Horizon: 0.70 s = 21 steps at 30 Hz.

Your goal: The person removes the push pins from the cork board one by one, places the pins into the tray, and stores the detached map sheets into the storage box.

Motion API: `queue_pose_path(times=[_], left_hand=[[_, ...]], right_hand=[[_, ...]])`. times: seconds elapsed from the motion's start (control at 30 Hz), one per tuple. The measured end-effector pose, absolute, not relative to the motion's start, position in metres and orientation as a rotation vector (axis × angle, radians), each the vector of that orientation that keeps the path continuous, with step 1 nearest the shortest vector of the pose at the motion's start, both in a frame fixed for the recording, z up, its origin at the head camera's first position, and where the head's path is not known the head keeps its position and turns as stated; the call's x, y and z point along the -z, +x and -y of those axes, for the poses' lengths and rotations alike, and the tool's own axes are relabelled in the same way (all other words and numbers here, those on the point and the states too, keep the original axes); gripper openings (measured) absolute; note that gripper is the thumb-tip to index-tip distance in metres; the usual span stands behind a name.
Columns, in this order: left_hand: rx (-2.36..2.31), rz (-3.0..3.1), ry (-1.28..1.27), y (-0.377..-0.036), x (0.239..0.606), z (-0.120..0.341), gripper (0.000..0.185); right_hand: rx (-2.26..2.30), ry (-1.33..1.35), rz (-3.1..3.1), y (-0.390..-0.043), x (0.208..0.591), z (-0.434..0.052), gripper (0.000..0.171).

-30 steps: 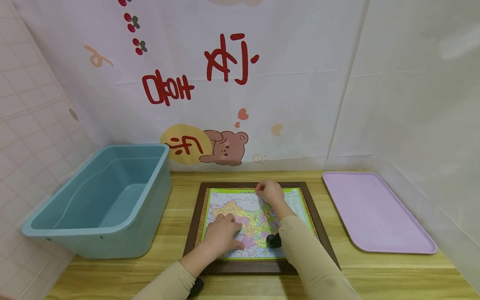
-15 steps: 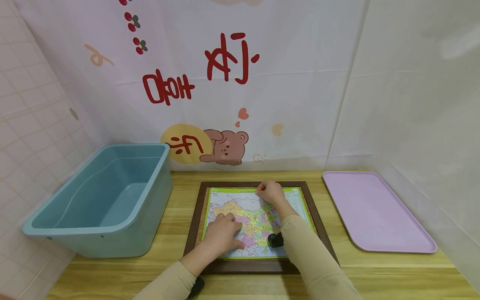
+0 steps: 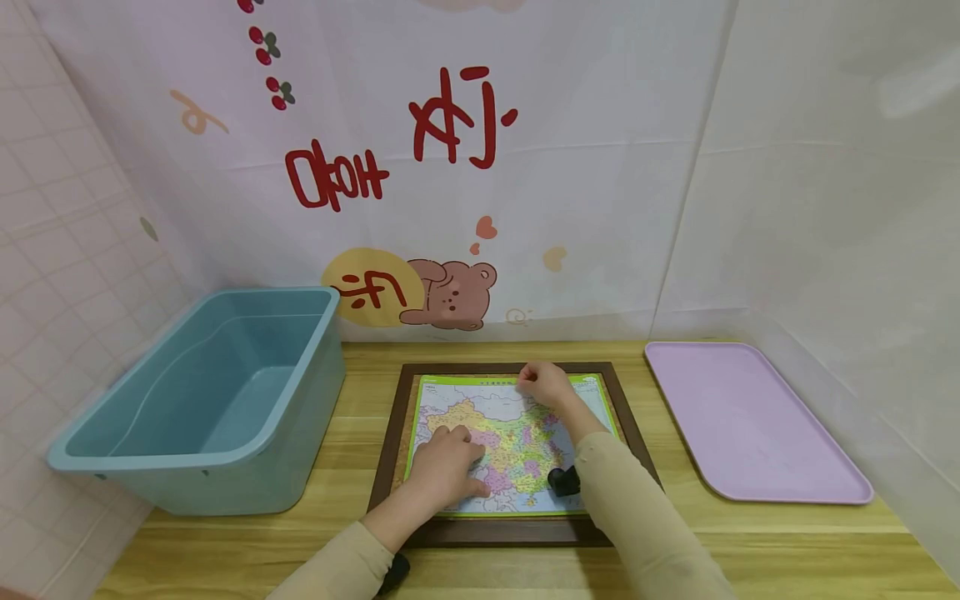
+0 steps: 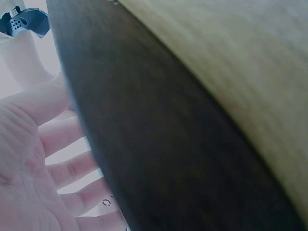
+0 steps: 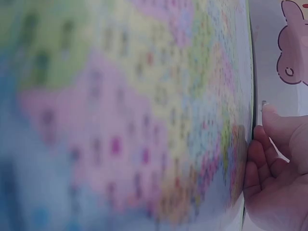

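A printed map (image 3: pixel 482 412) with a green border lies on a cork board (image 3: pixel 413 433) in a dark brown frame (image 3: pixel 384 473). My left hand (image 3: pixel 444 462) rests on the map's lower left part, fingers spread; the left wrist view shows this hand (image 4: pixel 29 168) past the frame's blurred dark edge (image 4: pixel 130 115). At the map's top edge is my right hand (image 3: pixel 546 385), fingers curled and pointing left. In the right wrist view its thumb (image 5: pixel 276 126) stands above the curled fingers (image 5: pixel 257 166), a small greyish spot at its tip. I cannot tell whether it pinches anything.
A blue plastic tub (image 3: pixel 300 450) stands on the left of the wooden table (image 3: pixel 720 542). To the right lies a flat lilac tray (image 3: pixel 757 425). Printed cloth (image 3: pixel 600 183) hangs behind. A black wrist camera (image 3: pixel 562 481) hangs over the map under the right wrist.
My right hand has shifted slightly right along the map's top edge. The small red bit seen at its fingertips a second ago no longer shows. My left hand has stayed put.
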<state>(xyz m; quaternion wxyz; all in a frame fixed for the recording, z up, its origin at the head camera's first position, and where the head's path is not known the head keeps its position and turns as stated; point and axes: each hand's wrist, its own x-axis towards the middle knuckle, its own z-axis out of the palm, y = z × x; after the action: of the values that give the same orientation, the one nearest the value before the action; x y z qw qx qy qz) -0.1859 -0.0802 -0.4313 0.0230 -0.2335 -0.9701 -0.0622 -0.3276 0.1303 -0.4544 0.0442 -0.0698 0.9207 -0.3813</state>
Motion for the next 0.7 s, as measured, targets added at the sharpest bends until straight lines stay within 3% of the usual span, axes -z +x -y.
queue_pose_path(times=[0.7], left_hand=[[0.199,3.003,-0.724,-0.187,0.432,0.08,0.043]], right_hand=[[1.213,-0.311,-2.745,-0.32,0.442,-0.15,0.01]])
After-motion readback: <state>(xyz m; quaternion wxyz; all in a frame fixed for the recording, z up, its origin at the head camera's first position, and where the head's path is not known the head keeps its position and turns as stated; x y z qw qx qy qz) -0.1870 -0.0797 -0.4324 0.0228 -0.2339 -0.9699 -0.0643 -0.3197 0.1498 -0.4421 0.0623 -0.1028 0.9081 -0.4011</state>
